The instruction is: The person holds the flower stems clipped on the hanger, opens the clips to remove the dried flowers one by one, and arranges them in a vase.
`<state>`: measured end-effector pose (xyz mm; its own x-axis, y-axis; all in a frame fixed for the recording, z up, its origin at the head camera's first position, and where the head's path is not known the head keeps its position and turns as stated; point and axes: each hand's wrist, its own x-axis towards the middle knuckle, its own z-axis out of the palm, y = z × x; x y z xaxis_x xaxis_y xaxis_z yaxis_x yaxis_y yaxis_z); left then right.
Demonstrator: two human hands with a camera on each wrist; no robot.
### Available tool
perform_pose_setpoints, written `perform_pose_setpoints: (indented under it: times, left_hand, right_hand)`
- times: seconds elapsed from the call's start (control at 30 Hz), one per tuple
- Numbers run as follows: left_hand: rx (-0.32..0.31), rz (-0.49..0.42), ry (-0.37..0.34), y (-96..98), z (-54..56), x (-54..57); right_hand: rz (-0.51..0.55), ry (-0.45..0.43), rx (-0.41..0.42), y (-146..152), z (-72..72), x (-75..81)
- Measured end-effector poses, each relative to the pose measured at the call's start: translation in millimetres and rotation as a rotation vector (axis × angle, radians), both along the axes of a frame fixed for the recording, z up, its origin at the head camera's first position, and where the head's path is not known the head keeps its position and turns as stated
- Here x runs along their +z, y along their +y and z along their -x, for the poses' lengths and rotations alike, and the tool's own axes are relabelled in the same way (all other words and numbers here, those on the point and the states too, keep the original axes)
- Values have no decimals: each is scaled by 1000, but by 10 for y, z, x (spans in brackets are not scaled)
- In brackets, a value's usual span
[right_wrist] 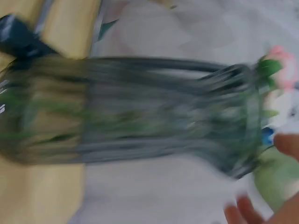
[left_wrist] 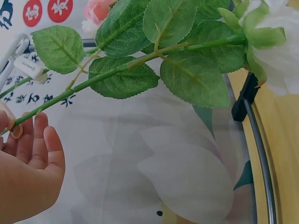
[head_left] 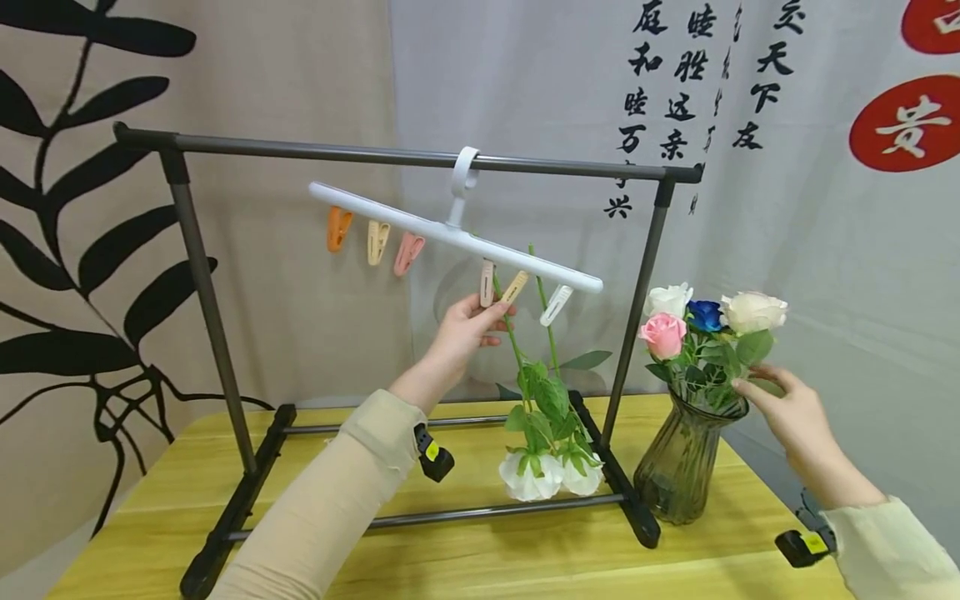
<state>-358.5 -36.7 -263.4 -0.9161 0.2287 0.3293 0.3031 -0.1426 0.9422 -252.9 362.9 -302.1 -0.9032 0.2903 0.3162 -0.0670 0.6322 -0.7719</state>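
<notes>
My left hand (head_left: 476,327) pinches a yellow clothespin (head_left: 515,287) on the white hanger (head_left: 420,223), right where a green stem (head_left: 511,333) passes. That stem belongs to a white rose (head_left: 531,477) hanging head down, beside a second upside-down white rose (head_left: 583,475) below a white clothespin (head_left: 556,305). A pale pink clothespin (head_left: 487,283) is just left of the fingers. On the right, my right hand (head_left: 787,408) reaches to the leaves under a cream rose (head_left: 754,312) at the mouth of the glass vase (head_left: 678,467). Its thumb and fingers look apart in the right wrist view.
The tilted hanger hangs from a dark rack's top bar (head_left: 322,152). Orange (head_left: 339,229), cream (head_left: 378,242) and pink (head_left: 408,253) clothespins hang on its left half. Pink (head_left: 663,336), blue (head_left: 705,316) and white (head_left: 667,300) roses also stand in the vase, on a wooden table (head_left: 450,558).
</notes>
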Motion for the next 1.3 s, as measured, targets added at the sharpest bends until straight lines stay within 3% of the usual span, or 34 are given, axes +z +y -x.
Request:
perform_pose_setpoints:
  times: [0.07,0.17,0.23,0.3,0.37,0.43,0.5,0.63,0.87,1.07,1.3]
  left_hand:
    - [-3,-6,-4,-7,-9,0]
    - [-6,-11,-6,-11,-23,4]
    - [-1,-15,-2,-15,-28,1]
    - [5,-17,5,-18,-39,-9]
    - [-4,-29,10,-7,-44,-16]
    - [-22,-38,11,16,-49,-38]
    - [-47,-40,0,47,-60,-74]
    - [-77,-17,-19,94,-83,-170]
    - [-103,-51,-40,86,-92,-293]
    - [-110,-103,-64,80,-103,-318]
    - [-125,-91,-55,79,-117,-288]
  right_hand:
    - [19,163,-67,-126,-49,105]
    - [-4,544,-89,-436,-90,272]
    - [-54,749,17,-726,-86,361]
    - [-85,854,219,-1052,-53,412]
    - [-52,802,433,-1385,-23,455]
    - [25,653,593,-1670,20,491]
    - [103,479,670,-1888,80,535]
    - [198,232,704,-2132,249,627]
    - [418,38,728,-2309,482,683]
    - [595,-30,740,-2524,656,767]
    - [715,2,648,-2636,842,836]
